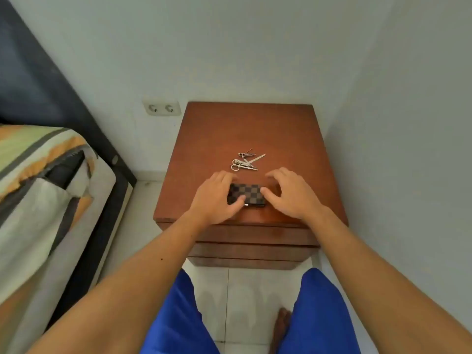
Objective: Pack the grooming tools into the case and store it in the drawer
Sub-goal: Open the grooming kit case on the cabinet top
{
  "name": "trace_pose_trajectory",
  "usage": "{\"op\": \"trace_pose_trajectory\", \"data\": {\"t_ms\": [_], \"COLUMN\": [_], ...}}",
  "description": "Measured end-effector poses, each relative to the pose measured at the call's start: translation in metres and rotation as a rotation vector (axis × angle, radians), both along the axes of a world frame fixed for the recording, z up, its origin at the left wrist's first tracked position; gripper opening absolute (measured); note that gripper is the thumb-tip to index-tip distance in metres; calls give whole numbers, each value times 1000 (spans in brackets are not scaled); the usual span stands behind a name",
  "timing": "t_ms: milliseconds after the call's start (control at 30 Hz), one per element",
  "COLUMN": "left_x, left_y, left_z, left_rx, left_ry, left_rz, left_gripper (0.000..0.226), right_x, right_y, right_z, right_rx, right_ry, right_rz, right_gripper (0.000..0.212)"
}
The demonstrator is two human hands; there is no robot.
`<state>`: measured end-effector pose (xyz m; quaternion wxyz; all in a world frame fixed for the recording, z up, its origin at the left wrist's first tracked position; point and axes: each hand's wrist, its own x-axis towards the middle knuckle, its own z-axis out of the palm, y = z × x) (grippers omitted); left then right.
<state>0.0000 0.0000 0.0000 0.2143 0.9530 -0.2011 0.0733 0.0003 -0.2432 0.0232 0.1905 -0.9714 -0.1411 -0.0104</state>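
Observation:
A small checkered brown case [248,193] lies closed near the front of the wooden nightstand top [288,139]. My left hand [215,198] rests on its left end, thumb on the front edge and fingers over the far side. My right hand [288,192] hovers at the case's right end with fingers spread, its thumb touching the case. Just behind the case lie the metal grooming tools: small scissors [240,165], nail clippers [245,153] and a thin file [256,158], in a loose pile.
The nightstand has closed drawer fronts [251,236] below its top. A bed with striped bedding [38,180] stands at the left, a wall socket [161,108] behind it. White walls close in at the back and right. My legs in blue shorts stand on the tiled floor.

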Motion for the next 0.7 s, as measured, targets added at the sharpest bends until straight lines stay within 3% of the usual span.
{"op": "trace_pose_trajectory", "data": {"t_ms": [200, 433, 700], "left_x": [-22, -38, -34], "left_y": [6, 15, 22], "left_z": [-18, -22, -23], "left_rx": [-88, -230, -361], "left_ry": [79, 100, 248], "left_rz": [-35, 13, 147], "left_gripper": [67, 58, 78], "right_x": [-30, -45, -29], "right_y": [10, 8, 3], "right_z": [-19, -28, -27], "right_rx": [-10, 27, 202], "right_ry": [24, -17, -30], "right_rz": [46, 60, 26], "right_gripper": [61, 52, 36]}}
